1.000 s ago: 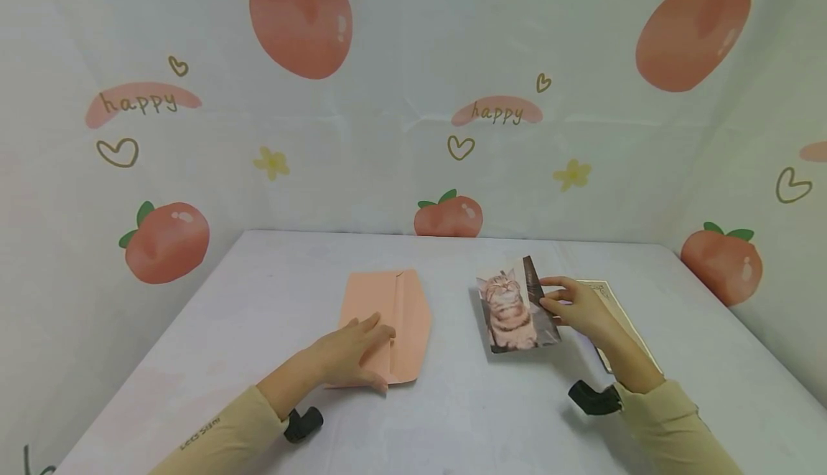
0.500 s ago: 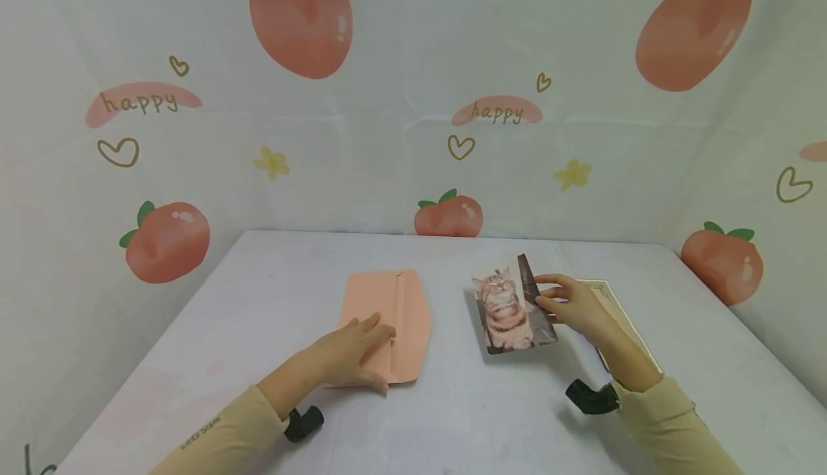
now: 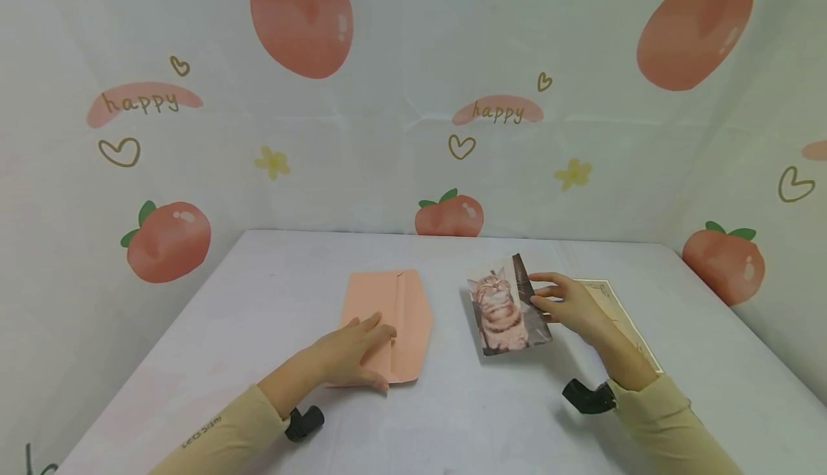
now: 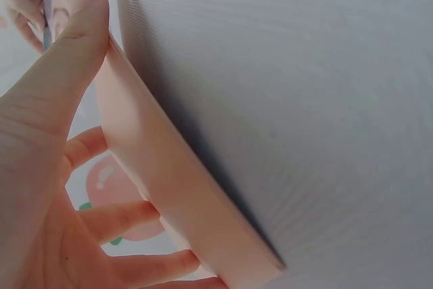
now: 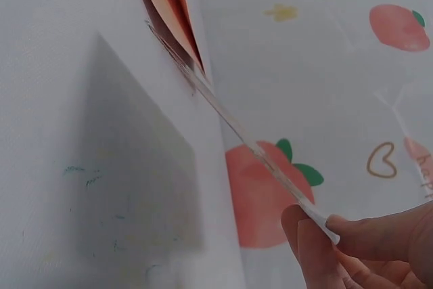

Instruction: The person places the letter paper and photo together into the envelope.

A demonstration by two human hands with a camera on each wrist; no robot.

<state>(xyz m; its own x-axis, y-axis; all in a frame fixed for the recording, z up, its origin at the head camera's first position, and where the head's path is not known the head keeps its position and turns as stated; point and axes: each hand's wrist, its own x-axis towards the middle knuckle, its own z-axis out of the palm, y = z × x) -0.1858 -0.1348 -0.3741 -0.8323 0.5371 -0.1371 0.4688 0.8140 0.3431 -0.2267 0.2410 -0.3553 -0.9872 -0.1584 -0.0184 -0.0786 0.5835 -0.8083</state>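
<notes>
A peach-coloured envelope [image 3: 407, 317] lies on the table with its flap opened out to the right. My left hand [image 3: 355, 353] rests on it with fingers spread; in the left wrist view the fingertips touch the envelope [image 4: 169, 187] and the thumb lies at its edge. To the right, my right hand [image 3: 571, 306] pinches the right edge of a cat postcard [image 3: 500, 310] between thumb and fingers. In the right wrist view the postcard [image 5: 233, 123] is seen edge-on, tilted above the table, its left end near the envelope.
A cream sheet with a dark border [image 3: 623, 313] lies on the table, partly hidden under the right forearm. The white table [image 3: 439, 425] meets a cloth backdrop [image 3: 388, 173] printed with peaches and hearts. Black wrist mounts [image 3: 588, 396] stick out from both sleeves.
My right hand has moved slightly left, bringing the cat postcard a little closer to the envelope. The left hand and the envelope stay put.
</notes>
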